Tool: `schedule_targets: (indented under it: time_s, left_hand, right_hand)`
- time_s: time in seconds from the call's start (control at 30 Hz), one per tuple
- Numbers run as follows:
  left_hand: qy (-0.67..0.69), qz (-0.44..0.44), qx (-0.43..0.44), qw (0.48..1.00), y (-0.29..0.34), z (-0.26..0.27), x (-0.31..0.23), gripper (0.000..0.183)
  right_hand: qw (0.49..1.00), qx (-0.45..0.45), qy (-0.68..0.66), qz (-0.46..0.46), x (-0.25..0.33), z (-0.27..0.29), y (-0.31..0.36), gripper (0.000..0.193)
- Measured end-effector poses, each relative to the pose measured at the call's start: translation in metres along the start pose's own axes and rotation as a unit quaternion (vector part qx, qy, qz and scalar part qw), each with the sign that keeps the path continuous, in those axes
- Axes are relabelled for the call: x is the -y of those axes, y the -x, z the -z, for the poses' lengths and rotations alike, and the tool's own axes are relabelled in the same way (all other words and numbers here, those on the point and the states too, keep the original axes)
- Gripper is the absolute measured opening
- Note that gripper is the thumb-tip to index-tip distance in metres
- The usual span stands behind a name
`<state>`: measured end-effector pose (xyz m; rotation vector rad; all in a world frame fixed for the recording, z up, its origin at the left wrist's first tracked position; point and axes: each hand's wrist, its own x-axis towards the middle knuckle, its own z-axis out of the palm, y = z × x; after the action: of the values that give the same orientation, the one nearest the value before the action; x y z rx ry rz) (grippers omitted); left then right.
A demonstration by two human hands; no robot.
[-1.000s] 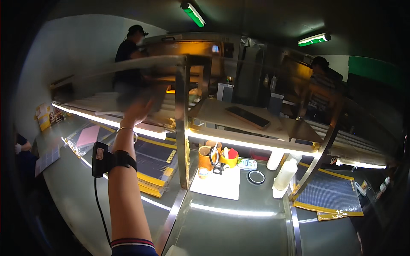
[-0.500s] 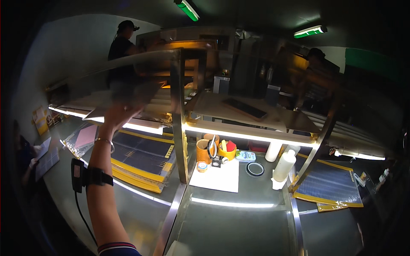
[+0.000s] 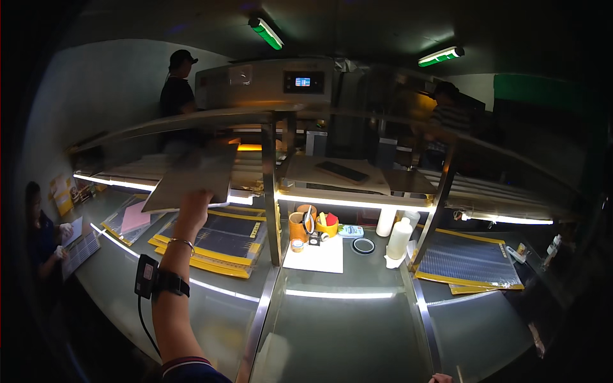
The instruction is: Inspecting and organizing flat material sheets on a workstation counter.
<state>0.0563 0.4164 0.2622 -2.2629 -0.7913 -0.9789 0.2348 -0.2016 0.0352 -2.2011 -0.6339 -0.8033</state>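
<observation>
Since the earlier frames the raised left arm has come lower and nearer, and the grey sheet point(image 3: 191, 179) that was a blur up by the shelf now shows clearly in the left hand point(image 3: 193, 205). That hand is closed on the near edge of the sheet, fingers under and thumb seemingly over it, though the exact pinch is hard to see. The sheet stands out away from the person, slightly tilted, in the air above the stack of dark panels with yellow borders point(image 3: 214, 239) on the steel counter point(image 3: 345, 319) and just below the lit shelf point(image 3: 357, 201). It keeps flat while held at one edge only, so I judge it thin, light and quite stiff — more like card or a backing plate than cloth. Its surface looks smooth and maybe slippery; a grip at the middle of an edge, or with two hands at opposite edges, would keep it from bending or swinging. On the left forearm a black strap with a small device point(image 3: 153, 281) and a cable sits below a thin bracelet. Of the right hand point(image 3: 439, 378) only a tip shows at the lower edge, well apart from the sheet; whether it is open or closed I cannot tell. Further along the counter stand an orange cup point(image 3: 297, 226) and a white bottle point(image 3: 400, 238).
</observation>
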Motion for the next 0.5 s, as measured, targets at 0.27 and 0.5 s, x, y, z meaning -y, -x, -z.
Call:
schedule_targets:
  time_s: [0.27, 0.5]
  left_hand:
    - [0.039, 0.008, 0.059, 0.997, 0.185, 0.104, -0.064, 0.042]
    - [0.051, 0.036, 0.112, 0.992, 0.407, 0.189, -0.141, 0.037]
  right_hand:
    - [1.000, -0.007, 0.003, 0.026, -0.014, 0.010, 0.013, 0.006]
    - [0.998, 0.055, -0.001, 0.012, -0.020, 0.005, 0.010, 0.010]
